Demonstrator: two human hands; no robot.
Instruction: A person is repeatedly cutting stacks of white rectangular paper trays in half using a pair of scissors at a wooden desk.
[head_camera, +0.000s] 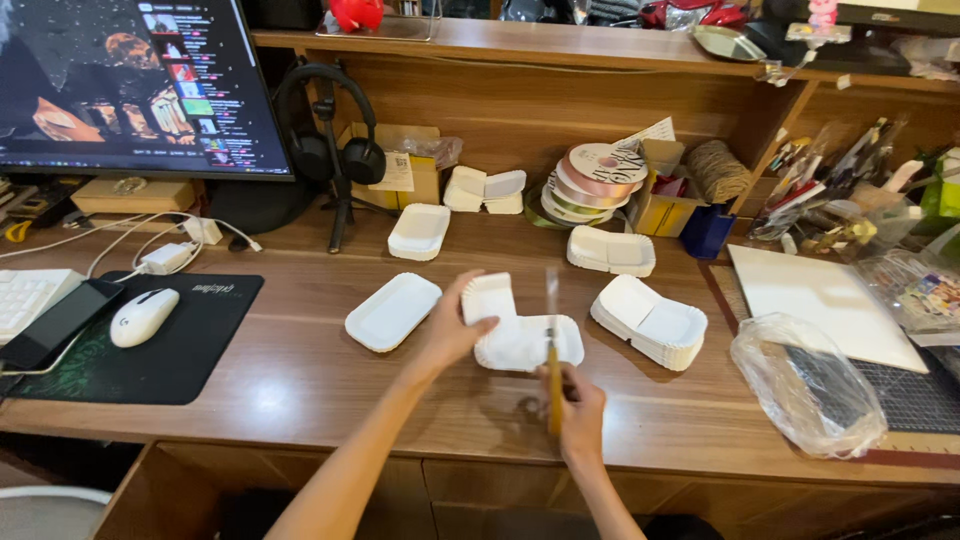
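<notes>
My left hand grips a white paper tray that is folded up at its left end, held just above the wooden desk. My right hand holds a yellow-handled utility knife upright, its thin blade rising over the tray's right part. Another flat white paper tray lies just left of my left hand. A stack of folded trays sits to the right of the knife.
More white trays lie farther back. Ribbon spools, a twine roll, headphones on a stand and a monitor line the back. A clear plastic bag, white board, mouse and phone flank the sides.
</notes>
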